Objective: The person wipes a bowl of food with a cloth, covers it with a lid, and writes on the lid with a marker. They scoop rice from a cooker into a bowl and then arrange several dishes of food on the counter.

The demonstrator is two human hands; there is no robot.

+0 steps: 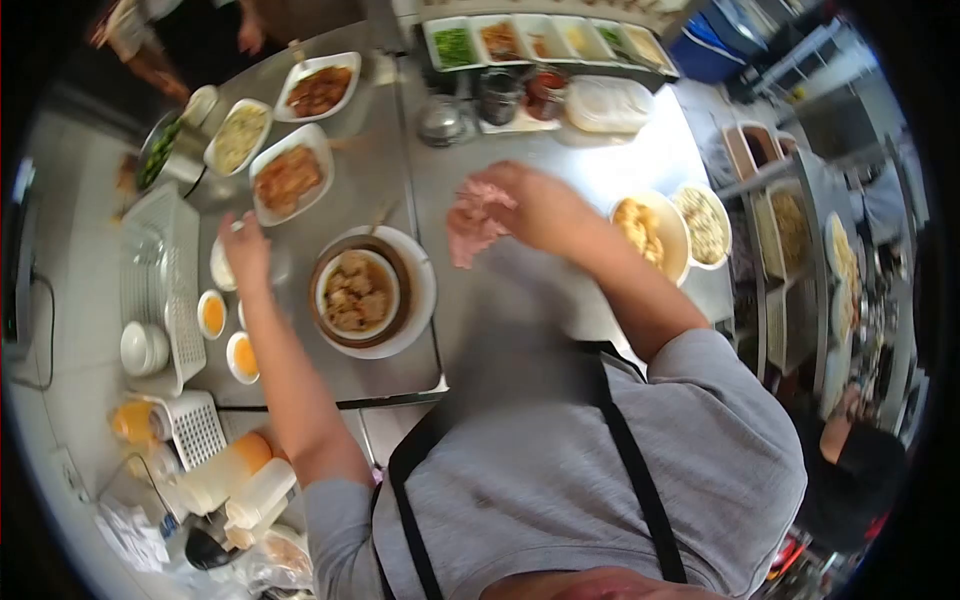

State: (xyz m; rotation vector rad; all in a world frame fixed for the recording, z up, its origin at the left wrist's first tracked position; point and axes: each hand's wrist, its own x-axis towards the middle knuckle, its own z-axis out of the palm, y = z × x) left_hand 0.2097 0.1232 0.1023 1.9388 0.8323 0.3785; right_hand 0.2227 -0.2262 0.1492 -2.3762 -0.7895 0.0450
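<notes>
A pink cloth (480, 222) hangs from my right hand (535, 205), whose fingers are closed on it above the steel counter (400, 160). My left hand (246, 245) reaches over the counter's left side, beside a small white dish (222, 265) partly hidden by it; its fingertips are too blurred to show a grip. Between my arms, a bowl of meatballs (357, 292) sits in a round brown steamer (322, 270) on a white plate (425, 290). Two small dishes with orange contents (212, 314) lie left of my left forearm.
White dishes of food (292, 172) stand at the back left, beside a white basket (185, 290). A topping tray (500, 42), jars (500, 95) and a lidded container (608, 104) line the back. Bowls (675, 225) sit right. Other people (850, 470) are nearby.
</notes>
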